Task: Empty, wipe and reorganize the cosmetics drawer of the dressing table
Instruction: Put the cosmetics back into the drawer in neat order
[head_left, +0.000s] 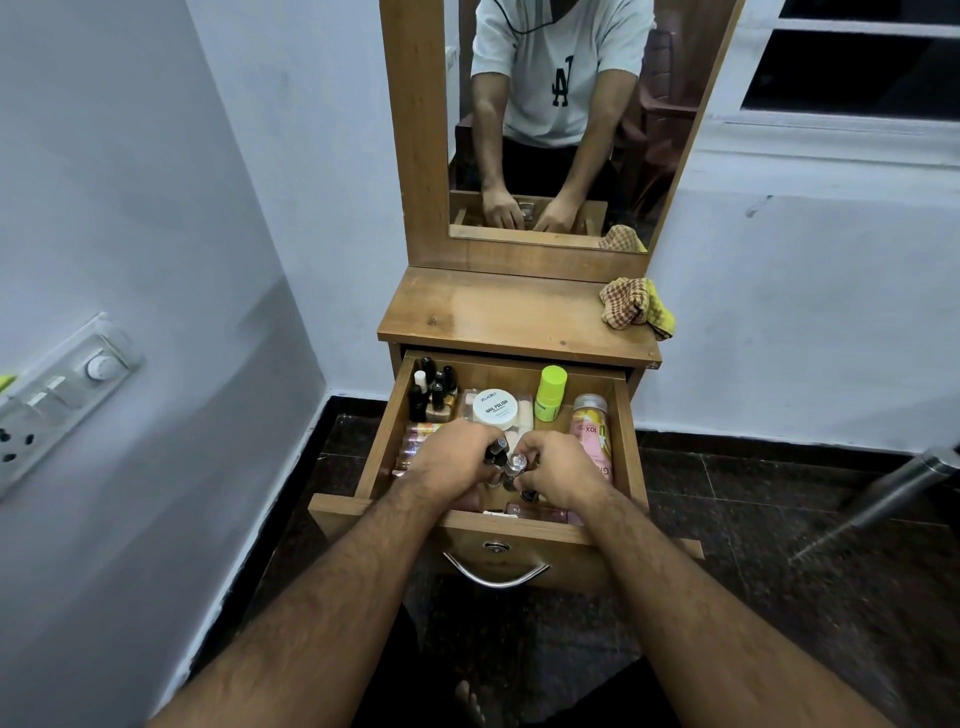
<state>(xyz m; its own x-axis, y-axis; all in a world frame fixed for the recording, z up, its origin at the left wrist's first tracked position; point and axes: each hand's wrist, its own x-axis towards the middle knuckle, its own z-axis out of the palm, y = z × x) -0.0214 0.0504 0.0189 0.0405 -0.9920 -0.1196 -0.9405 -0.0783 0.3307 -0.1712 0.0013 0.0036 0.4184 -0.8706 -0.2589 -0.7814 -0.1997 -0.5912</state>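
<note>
The left hand (451, 461) curls its fingers round a small dark-capped bottle (494, 453) in the middle of the open wooden drawer (627, 447). Just beside it, the right hand (556, 467) pinches a small clear glass bottle (515, 464). Behind them lie a round white tub labelled nail polish (495, 408), a cluster of black-capped nail polish bottles (434, 396) at the back left, an upright lime-green stick container (549, 393) and a pink bottle (592, 431) lying along the right wall. A crumpled yellow-and-brown checked cloth (636, 306) sits on the dressing table's wooden top (493, 317), below the mirror (550, 114).
</note>
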